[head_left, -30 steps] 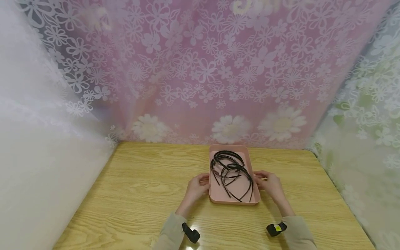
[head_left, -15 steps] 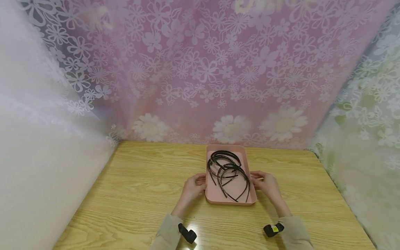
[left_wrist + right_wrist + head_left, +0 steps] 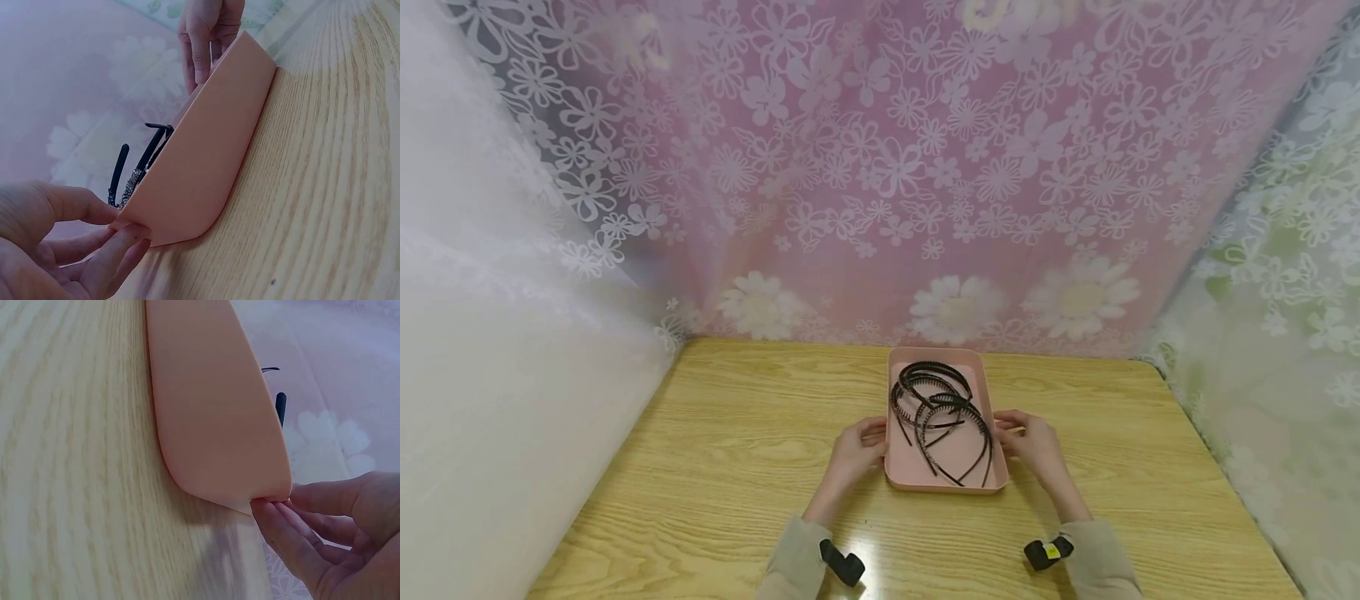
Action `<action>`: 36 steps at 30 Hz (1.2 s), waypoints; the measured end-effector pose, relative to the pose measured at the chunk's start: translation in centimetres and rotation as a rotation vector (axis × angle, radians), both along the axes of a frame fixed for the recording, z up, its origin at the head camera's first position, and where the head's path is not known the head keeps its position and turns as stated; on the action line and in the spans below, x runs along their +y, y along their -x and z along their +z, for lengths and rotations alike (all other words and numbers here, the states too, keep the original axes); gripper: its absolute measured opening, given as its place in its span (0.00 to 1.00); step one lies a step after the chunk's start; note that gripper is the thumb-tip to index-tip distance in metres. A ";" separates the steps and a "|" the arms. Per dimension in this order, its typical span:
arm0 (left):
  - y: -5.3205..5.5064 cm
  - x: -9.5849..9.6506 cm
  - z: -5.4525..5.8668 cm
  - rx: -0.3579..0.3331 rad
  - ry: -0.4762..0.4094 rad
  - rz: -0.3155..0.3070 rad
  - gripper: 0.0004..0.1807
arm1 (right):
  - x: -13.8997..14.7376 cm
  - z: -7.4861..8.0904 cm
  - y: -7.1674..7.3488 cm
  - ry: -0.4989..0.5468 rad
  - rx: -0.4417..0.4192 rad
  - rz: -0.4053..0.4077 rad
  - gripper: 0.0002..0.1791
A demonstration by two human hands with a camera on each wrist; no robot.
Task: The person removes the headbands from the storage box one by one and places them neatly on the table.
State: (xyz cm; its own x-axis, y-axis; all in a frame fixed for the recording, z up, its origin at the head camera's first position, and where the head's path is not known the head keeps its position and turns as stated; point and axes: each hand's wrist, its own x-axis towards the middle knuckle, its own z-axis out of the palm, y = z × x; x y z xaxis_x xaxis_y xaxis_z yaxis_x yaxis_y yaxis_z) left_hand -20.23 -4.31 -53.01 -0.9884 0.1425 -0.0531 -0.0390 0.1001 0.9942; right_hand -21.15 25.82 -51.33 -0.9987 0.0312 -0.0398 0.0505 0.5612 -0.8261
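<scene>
A pink rectangular tray [image 3: 946,487] stands on the wooden table, holding several black toothed headbands [image 3: 953,401] that overlap in a loose pile. My left hand [image 3: 856,450] pinches the tray's left rim between thumb and fingers. Opposite it, my right hand [image 3: 1033,446] grips the right rim the same way. From the left wrist, the tray's outer wall [image 3: 194,150] fills the middle, and a headband [image 3: 147,150] with a glittery stretch pokes above the edge. The right wrist view shows mostly the tray's smooth side [image 3: 212,406]; most of the headbands are hidden there.
Wood-grain tabletop [image 3: 752,433] surrounds the tray. Behind it hangs a pink flowered curtain [image 3: 850,192], close to the tray's far end. Pale sheets rise along the left and right table edges. Both wrists wear small black cameras.
Both hands have slid the tray a short way to the left along the table, keeping their hold on its sides. The headbands have travelled with it.
</scene>
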 end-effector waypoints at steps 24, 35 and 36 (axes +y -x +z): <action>-1.2 -1.2 -0.1 -0.010 0.013 -0.047 0.24 | -0.2 0.0 -1.4 0.066 -0.053 0.022 0.20; -2.1 -1.4 -0.2 0.018 -0.005 -0.073 0.25 | 0.0 0.0 -2.5 0.077 -0.050 0.040 0.20; -2.2 -1.4 -0.2 0.021 0.004 -0.072 0.25 | 0.0 0.0 -2.6 0.079 -0.048 0.041 0.20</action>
